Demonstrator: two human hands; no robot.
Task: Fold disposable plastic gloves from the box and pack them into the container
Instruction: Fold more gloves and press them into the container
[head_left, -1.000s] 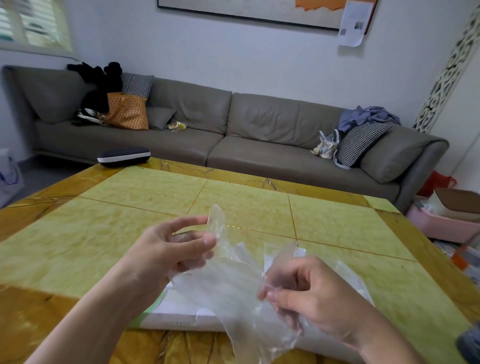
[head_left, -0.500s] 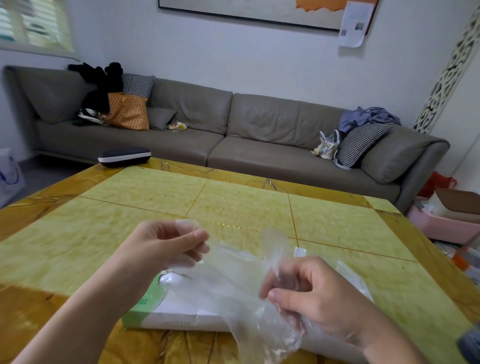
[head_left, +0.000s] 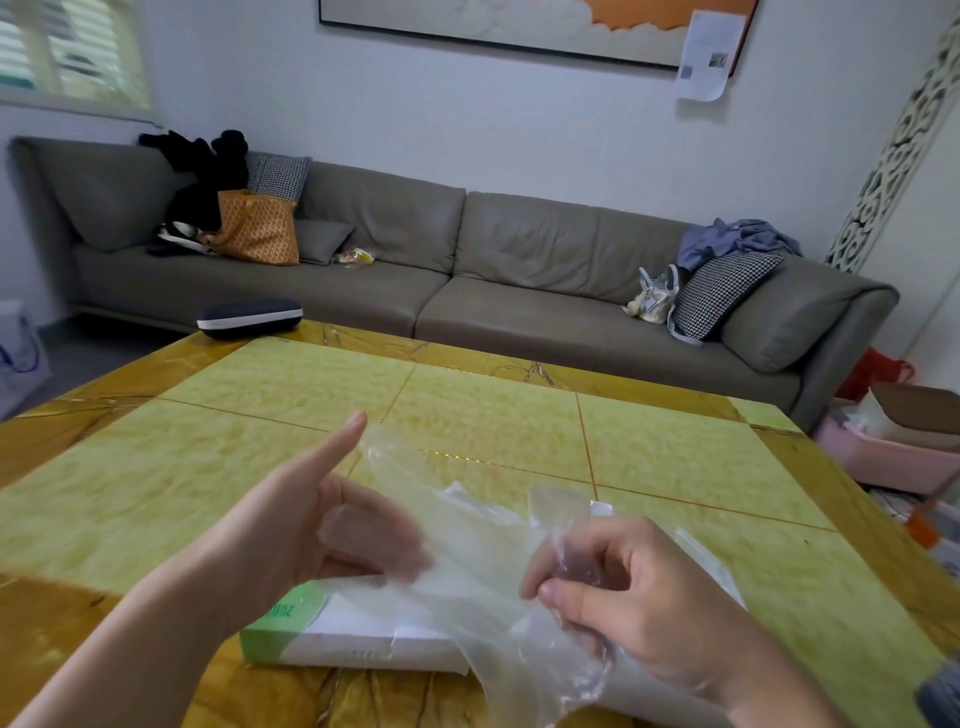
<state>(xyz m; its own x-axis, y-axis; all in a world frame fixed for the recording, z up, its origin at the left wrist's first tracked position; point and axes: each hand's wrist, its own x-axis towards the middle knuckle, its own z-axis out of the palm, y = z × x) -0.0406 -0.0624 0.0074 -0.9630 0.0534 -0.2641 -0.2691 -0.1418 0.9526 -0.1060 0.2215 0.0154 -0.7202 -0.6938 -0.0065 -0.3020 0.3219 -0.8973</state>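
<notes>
glove | both hands grip it: left hand, right hand | box print unreadable

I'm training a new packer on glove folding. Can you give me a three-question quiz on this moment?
1. True or false: the right hand pinches the clear plastic glove.
2. Where does the glove box lie? A) on the sofa B) flat on the table, under the hands C) on the floor
3. Which finger of the left hand sticks up straight, free of the glove?

Key: 1 true; 2 B; 3 the thumb, while its other fingers curl at the film.
</notes>
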